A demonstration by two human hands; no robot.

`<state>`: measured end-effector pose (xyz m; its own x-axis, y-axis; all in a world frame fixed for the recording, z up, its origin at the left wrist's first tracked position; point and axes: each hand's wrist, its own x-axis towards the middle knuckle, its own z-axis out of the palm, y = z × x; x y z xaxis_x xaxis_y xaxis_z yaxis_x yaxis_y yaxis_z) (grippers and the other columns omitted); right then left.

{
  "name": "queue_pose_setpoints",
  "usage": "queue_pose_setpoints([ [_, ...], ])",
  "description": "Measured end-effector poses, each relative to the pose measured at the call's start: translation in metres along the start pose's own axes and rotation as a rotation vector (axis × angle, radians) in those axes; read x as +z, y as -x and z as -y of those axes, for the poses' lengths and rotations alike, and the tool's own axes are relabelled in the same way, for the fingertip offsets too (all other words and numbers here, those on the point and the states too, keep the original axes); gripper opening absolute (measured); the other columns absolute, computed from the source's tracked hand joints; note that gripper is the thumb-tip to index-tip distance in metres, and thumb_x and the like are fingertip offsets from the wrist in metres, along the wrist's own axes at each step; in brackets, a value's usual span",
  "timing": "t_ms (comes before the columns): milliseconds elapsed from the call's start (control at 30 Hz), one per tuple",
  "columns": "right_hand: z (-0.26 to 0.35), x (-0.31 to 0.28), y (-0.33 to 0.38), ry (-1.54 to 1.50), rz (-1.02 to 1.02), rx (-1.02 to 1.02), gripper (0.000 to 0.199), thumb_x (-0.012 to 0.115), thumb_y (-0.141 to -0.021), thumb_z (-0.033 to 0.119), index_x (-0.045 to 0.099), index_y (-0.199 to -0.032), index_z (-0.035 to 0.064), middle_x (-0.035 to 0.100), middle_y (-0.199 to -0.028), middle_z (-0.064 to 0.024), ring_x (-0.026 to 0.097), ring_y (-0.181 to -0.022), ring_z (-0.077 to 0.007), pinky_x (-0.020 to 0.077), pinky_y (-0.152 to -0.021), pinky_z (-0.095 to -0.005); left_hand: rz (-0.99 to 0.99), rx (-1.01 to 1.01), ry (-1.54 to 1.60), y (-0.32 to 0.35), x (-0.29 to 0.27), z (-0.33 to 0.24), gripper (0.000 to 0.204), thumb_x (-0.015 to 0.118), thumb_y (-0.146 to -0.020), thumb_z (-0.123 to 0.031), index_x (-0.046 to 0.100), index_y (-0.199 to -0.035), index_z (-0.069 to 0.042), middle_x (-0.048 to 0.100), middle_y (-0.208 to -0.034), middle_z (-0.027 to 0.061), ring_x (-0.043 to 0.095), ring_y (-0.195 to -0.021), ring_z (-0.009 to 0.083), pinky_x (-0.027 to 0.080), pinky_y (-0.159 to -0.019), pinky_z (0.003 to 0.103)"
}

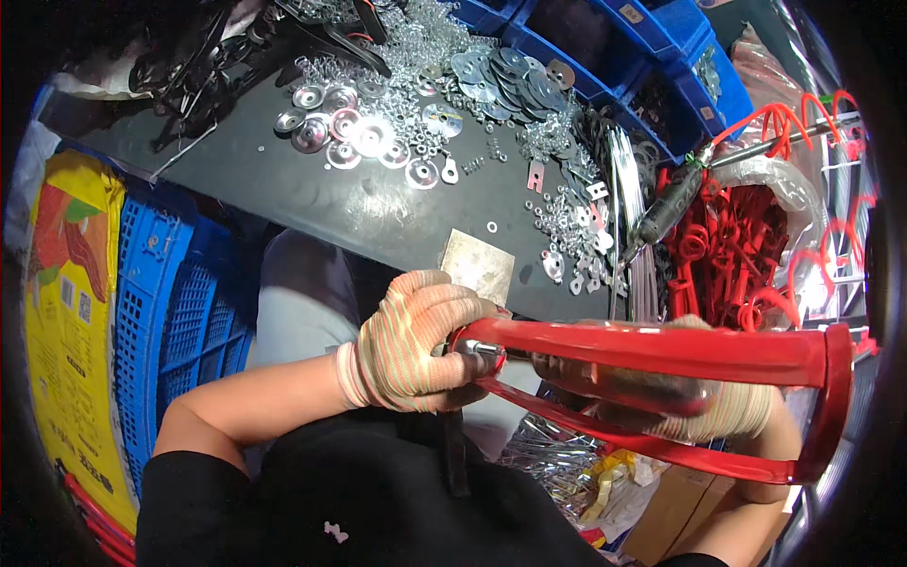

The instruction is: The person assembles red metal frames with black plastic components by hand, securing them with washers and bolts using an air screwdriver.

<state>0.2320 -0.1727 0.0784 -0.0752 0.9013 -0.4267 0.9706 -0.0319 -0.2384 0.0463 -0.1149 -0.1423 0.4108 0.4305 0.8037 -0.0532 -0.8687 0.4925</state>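
A long red caulking gun frame (652, 345) lies crosswise in front of me, its two rails joined by a curved end piece at the right. My left hand (420, 340), in a striped knit glove, is closed round its left end, where a short silver bolt or rod (485, 349) pokes out beside the thumb. My right hand (742, 411), gloved alike, grips the frame from behind; the rails hide most of its fingers. Between the rails shows a dark shiny curved surface, too blurred to make out. A square metal plate (479, 269) sits at the table edge just beyond my left hand.
On the dark table (236, 189) lie round metal discs (368, 137), springs, nuts and washers. Blue bins (652, 57) stand at the back. A power screwdriver (673, 203) hangs at right by red handles (727, 250). Blue crates (179, 302) and a yellow sack (71, 359) are left.
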Motion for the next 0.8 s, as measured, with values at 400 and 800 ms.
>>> queue_pose_setpoints([
  [400, 0.012, -0.004, -0.020, -0.006, -0.013, -0.071, 0.026, 0.071, -0.079, 0.011, 0.064, -0.103, 0.0041, 0.068, -0.099, -0.0063, 0.064, -0.091, -0.0189, 0.0509, -0.080, -0.0332, -0.034, -0.092, 0.172, -0.010, -0.032, 0.027, 0.028, 0.074, -0.064, -0.024, 0.064, -0.090, -0.019, 0.061, -0.098, 0.0096, 0.059, -0.087, 0.0274, 0.043, -0.076, 0.041],
  [800, 0.096, 0.025, -0.063, -0.072, -0.038, -0.102, 0.028, 0.071, -0.079, 0.011, 0.063, -0.105, 0.0040, 0.068, -0.100, -0.0067, 0.064, -0.092, -0.0189, 0.0508, -0.081, -0.0333, 0.850, -0.326, -0.807, -0.109, -0.036, 0.124, 0.013, 0.068, -0.071, -0.027, 0.070, -0.080, -0.017, 0.063, -0.091, 0.0001, 0.058, -0.096, 0.0223, 0.045, -0.079, 0.039],
])
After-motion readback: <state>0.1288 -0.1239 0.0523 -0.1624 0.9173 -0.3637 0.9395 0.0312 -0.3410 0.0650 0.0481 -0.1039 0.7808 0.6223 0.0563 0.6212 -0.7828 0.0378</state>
